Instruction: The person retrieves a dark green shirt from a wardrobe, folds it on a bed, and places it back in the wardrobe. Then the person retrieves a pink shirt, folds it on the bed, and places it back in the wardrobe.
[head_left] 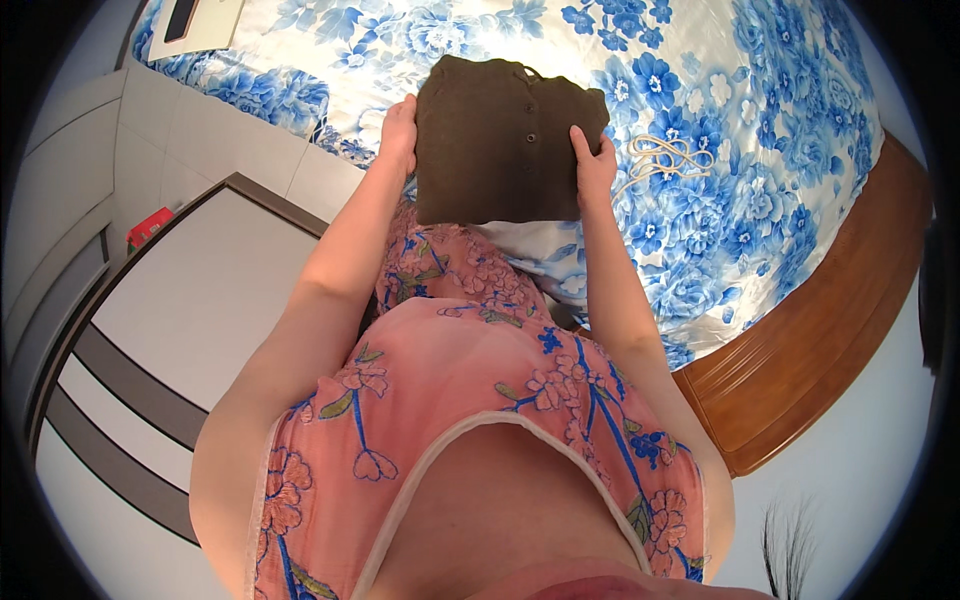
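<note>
A dark olive-brown garment (480,150), folded into a rough rectangle with buttons down its front, is held up before me at the edge of the bed. My left hand (400,135) grips its left side, most of the fingers hidden behind the cloth. On the opposite side my right hand (594,172) is closed on the edge, thumb on the front face and the other fingers largely out of sight. A thin dark cord loops at the garment's top edge.
Beneath and beyond lies a bed with a blue-and-white floral sheet (700,215). A loose cream cord (665,158) rests on it to the right. A wooden bed end (800,350) curves at right. A white, dark-striped cabinet (200,280) stands left, near a red object (150,228).
</note>
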